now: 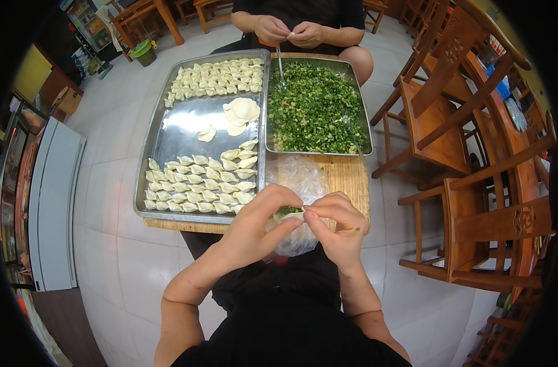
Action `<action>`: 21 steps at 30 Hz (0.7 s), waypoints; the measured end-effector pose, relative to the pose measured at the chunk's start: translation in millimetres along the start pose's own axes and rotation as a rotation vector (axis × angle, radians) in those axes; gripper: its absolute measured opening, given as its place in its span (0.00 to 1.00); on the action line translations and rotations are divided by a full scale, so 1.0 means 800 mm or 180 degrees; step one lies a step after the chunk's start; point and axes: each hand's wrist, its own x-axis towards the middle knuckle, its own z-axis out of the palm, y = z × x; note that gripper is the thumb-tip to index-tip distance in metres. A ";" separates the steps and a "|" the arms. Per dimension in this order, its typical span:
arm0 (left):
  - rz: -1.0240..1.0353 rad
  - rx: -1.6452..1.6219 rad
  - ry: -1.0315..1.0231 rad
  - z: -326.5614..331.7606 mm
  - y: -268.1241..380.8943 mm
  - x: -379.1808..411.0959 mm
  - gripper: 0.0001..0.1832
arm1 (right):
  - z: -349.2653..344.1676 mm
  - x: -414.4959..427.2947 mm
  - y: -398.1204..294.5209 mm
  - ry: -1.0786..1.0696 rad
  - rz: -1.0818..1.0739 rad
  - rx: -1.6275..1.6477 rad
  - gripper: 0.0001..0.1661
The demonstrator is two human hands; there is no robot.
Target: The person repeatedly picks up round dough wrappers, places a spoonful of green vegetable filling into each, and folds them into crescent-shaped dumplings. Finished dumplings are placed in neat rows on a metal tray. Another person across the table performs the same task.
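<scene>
Between my two hands is a partly folded dumpling (292, 214), with chopped green filling showing at its opening. My left hand (265, 220) cups it from the left, and my right hand (336, 225) pinches its right end. A green fleck sticks to a right-hand finger. Beneath them lies a clear plastic bag (299, 176) on the wooden table (348, 179). To the left, a metal tray (182, 130) holds rows of shaped dumplings (196, 186) at its near end. Round dough wrappers (241, 112) are stacked near its middle. A metal pan of chopped green filling (313, 108) stands beyond the bag.
Across the table sits another person, whose hands (288, 32) hold a small piece of dough. More dumplings (219, 75) fill the tray's far end. Spoons rest in the filling. Wooden chairs (435, 119) stand at the right; a green bucket (143, 52) is on the floor at the far left.
</scene>
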 end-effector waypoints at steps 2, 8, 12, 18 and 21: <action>-0.0133 -0.0385 0.0199 0.001 0.005 -0.004 0.11 | 0.001 -0.004 0.006 0.0115 0.0188 0.0406 0.09; 0.0404 -0.0263 0.0407 -0.008 -0.008 -0.009 0.12 | 0.004 -0.004 -0.002 0.0133 0.0306 0.0769 0.08; 0.0479 -0.0251 0.0373 -0.010 -0.008 -0.009 0.09 | 0.000 -0.001 -0.008 -0.0018 0.0075 0.0592 0.09; 0.0322 -0.0433 0.0358 -0.010 -0.009 -0.011 0.07 | 0.000 0.006 -0.022 -0.0079 0.0260 0.0709 0.13; 0.0523 -0.0071 0.0224 -0.014 -0.003 -0.007 0.07 | 0.000 0.004 -0.019 -0.0164 0.0141 0.0395 0.15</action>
